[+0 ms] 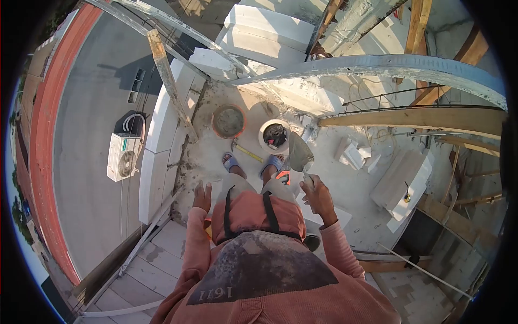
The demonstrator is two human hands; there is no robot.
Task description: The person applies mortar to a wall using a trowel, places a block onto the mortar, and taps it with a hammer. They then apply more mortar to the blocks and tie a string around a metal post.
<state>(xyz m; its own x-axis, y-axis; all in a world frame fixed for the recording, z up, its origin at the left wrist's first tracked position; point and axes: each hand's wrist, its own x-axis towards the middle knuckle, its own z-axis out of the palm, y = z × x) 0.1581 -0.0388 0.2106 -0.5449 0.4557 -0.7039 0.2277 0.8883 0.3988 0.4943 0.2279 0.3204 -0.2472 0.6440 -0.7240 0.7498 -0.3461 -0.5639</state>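
Note:
My right hand [318,198] is wrapped round the handle of a trowel [300,154], whose broad grey blade points away from me. My left hand [203,197] hangs beside my left thigh with its fingers apart and nothing in it. Beyond my feet, an orange-rimmed bucket [229,121] holds grey mortar. To its right stands a white bucket [273,135] with dark material inside. A hammer [247,151] with a yellow handle lies on the floor between the buckets and my sandals. An orange-handled tool [283,176] is close to my right leg.
A low white block wall [154,178] runs along the left, with a wooden post [171,86] leaning over it. An air conditioner unit [125,155] hangs outside. White blocks [402,181] lie at the right. A curved beam [388,63] and timber [415,119] cross the upper right.

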